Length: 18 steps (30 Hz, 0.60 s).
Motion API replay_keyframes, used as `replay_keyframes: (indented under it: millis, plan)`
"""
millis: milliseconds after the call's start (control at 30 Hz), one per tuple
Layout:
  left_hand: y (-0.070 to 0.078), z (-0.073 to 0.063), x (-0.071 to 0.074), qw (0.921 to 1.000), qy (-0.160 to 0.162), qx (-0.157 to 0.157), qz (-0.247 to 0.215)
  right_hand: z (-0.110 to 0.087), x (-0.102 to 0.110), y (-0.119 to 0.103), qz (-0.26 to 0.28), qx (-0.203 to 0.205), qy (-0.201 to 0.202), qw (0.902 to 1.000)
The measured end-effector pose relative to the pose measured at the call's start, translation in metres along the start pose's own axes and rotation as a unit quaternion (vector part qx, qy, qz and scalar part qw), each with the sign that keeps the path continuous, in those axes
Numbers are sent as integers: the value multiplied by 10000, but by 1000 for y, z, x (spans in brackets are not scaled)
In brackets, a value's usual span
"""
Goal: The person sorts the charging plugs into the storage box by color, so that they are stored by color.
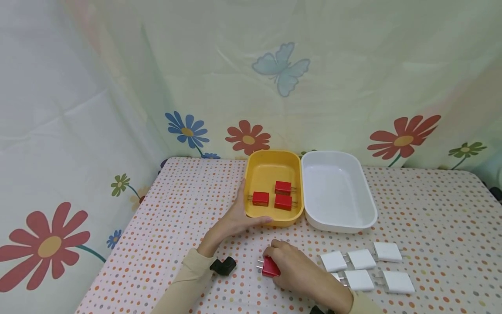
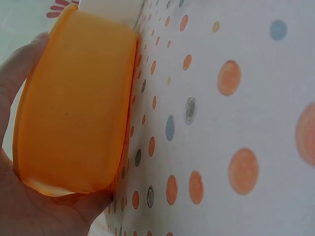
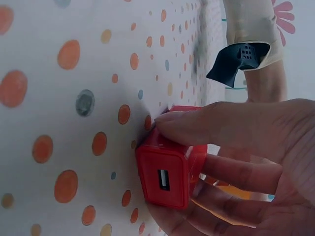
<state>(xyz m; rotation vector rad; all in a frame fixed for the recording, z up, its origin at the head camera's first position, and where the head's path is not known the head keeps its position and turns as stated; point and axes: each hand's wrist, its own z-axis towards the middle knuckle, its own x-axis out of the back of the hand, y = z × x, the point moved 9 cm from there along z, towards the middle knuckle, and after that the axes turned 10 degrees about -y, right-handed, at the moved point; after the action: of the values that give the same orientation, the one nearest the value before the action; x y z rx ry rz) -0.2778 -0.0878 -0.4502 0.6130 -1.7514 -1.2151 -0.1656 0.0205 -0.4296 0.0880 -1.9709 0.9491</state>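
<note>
My left hand (image 1: 234,219) holds the near left corner of a yellow plastic container (image 1: 274,172), thumb along the front wall and fingers on the left side. Three red USB charger plugs (image 1: 283,201) lie inside it. In the left wrist view the container's orange-looking wall (image 2: 74,103) sits within that hand's grasp. In front of the container, my right hand (image 1: 294,267) grips another red charger plug (image 1: 269,267), prongs pointing left. The right wrist view shows its USB port face (image 3: 162,179), with the thumb on one side and the fingers around the other.
A white plastic container (image 1: 331,192) stands against the yellow one's right side. Several white charger plugs (image 1: 388,252) lie in two rows to the right of my right hand. A dotted cloth (image 1: 188,192) covers the table, with a flowered curtain (image 1: 333,109) behind it.
</note>
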Motion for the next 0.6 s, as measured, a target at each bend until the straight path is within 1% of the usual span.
replay_keyframes:
  millis: [133, 233, 333, 400, 500, 600]
  plan:
    - [1, 0, -1, 10000, 10, -9, -49, -3, 2, 7, 467, -40, -316, 9984]
    - [2, 2, -1, 9999, 24, -65, -104, -9, 12, 10, 677, -78, -428, 9968]
    - [2, 3, -1, 9999, 27, -118, -96, -15, 30, 9, 594, -47, -363, 9976]
    - [4, 4, -1, 9997, -3, -229, -116, -19, 46, 5, 495, 33, -261, 9984]
    - [6, 4, -1, 9990, -67, -410, -151, -23, 74, -6, 205, 143, -9, 9997]
    - [6, 3, -1, 9985, -127, -492, -192, -22, 103, -15, -182, 275, 305, 9990]
